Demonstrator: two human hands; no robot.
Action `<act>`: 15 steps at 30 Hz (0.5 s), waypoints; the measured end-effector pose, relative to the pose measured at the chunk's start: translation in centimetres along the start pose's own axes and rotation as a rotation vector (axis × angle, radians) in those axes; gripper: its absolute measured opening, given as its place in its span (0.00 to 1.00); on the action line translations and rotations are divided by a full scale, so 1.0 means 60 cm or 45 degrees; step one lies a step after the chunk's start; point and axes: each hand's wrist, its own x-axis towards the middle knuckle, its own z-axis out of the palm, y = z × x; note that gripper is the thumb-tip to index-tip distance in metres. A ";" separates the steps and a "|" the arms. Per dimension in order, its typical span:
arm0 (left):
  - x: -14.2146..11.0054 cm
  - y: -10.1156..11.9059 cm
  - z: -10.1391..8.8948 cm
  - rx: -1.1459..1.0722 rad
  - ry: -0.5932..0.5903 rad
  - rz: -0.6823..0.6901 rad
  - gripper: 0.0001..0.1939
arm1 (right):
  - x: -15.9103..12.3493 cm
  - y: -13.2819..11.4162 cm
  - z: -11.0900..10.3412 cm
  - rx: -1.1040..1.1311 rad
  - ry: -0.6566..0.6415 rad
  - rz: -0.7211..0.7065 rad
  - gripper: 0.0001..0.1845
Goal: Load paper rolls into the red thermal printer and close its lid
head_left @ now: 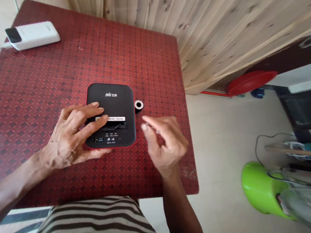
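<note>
A flat black device (112, 107) with rounded corners and a red edge lies on the table. White lettering runs along its top, and a slot below a white label shows what look like thin wires. My left hand (69, 135) grips its left side, fingers on the upper face near the slot and thumb along the near edge. Just right of the device, my right hand (166, 143) is apart from it, thumb and forefinger pinched. Whatever may be between those fingertips is too small to make out. A small black roll with a white ring (139, 105), perhaps tape, sits beside the device's right edge.
The table (160, 69) has a red patterned top. At its far left lies a white power bank (36, 35) with a cable. Pale wooden boards (155, 6) rise behind. On the floor to the right are a green stool or bucket (258, 188) and a red basin (250, 83).
</note>
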 end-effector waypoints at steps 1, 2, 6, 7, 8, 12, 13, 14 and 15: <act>0.000 0.000 0.001 0.003 -0.006 0.001 0.38 | -0.005 0.014 -0.004 -0.032 0.028 0.081 0.11; -0.001 0.000 0.002 0.005 -0.010 0.005 0.38 | -0.012 0.030 -0.005 -0.056 0.037 0.158 0.10; -0.016 0.006 0.003 0.020 0.028 -0.023 0.39 | -0.051 0.092 0.013 -0.026 -0.116 0.392 0.12; -0.023 0.008 0.002 0.026 0.061 -0.050 0.40 | -0.060 0.104 0.021 -0.012 -0.162 0.420 0.12; -0.032 0.011 0.001 0.033 0.093 -0.082 0.40 | -0.067 0.112 0.028 -0.009 -0.190 0.434 0.12; -0.069 0.020 -0.002 0.095 0.206 -0.098 0.40 | -0.074 0.125 0.045 -0.057 -0.217 0.404 0.11; -0.076 0.021 -0.001 0.116 0.219 -0.097 0.38 | -0.073 0.125 0.046 -0.066 -0.223 0.394 0.11; -0.082 0.022 0.001 0.130 0.225 -0.106 0.36 | -0.071 0.125 0.046 -0.074 -0.227 0.387 0.11; -0.085 0.023 0.003 0.139 0.221 -0.120 0.35 | -0.070 0.125 0.046 -0.081 -0.231 0.383 0.11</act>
